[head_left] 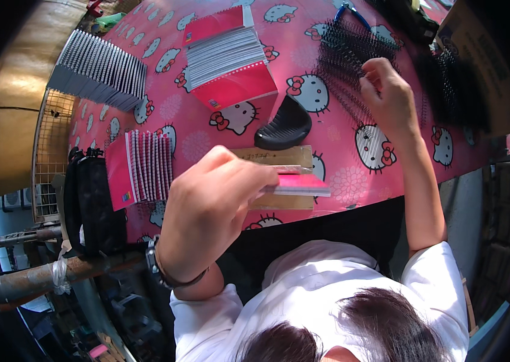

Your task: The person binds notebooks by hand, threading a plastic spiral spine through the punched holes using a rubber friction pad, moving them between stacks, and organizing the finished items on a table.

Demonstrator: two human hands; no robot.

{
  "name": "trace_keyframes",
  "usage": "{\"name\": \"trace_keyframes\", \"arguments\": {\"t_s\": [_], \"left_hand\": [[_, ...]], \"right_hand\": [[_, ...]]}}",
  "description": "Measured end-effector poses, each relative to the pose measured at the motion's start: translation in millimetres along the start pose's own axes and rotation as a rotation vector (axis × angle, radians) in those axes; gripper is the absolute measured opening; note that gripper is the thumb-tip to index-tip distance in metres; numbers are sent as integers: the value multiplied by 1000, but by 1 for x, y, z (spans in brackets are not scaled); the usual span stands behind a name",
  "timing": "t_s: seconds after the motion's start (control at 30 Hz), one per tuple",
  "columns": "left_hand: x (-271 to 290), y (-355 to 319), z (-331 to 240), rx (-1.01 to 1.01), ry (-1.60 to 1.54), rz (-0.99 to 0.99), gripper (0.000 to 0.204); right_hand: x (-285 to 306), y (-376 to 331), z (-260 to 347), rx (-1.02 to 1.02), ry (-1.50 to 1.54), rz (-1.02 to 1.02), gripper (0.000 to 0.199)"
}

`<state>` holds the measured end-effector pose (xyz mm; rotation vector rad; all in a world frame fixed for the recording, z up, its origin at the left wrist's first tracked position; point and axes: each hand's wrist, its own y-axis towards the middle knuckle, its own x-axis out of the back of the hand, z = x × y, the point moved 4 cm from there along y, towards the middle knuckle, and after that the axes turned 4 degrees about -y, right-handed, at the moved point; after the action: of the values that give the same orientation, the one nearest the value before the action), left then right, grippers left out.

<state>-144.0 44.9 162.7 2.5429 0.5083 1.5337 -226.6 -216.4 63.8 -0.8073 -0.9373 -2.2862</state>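
Note:
My left hand (207, 202) is closed on the edge of a thin pink-covered notebook (303, 184), held above a wooden board (300, 155) near the table's front edge. Just beyond the board lies a black, curved, ribbed piece (285, 125). Further right, my right hand (387, 93) is over a loose pile of black spiral binding coils (345, 51). Its fingers are curled together at the pile's edge, and whatever sits between them is too small to make out.
A tall stack of punched pink-covered notebooks (231, 60) stands at the far middle. Spiral-bound books (98, 69) are stacked far left, with more pink ones (139, 169) nearer. Blue-handled pliers (354, 15) lie beyond the coils. A cardboard box (478, 72) stands right, a black bag (95, 202) left.

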Motion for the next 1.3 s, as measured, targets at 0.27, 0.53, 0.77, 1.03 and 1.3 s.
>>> {"name": "trace_keyframes", "arguments": {"t_s": [0.27, 0.53, 0.77, 1.03, 1.3], "left_hand": [[-29, -8, 37, 250, -80, 82, 21], [-84, -20, 1, 347, 247, -308, 70], [-113, -16, 13, 239, 254, -397, 51], [-115, -14, 9, 299, 278, -376, 50], [-111, -15, 8, 304, 233, -392, 49]], "right_hand": [[66, -33, 48, 225, 317, 147, 37], [26, -78, 51, 180, 537, 384, 33], [22, -82, 56, 166, 508, 445, 33], [11, -82, 60, 272, 415, 330, 30], [7, -78, 56, 388, 470, 585, 40]]}}
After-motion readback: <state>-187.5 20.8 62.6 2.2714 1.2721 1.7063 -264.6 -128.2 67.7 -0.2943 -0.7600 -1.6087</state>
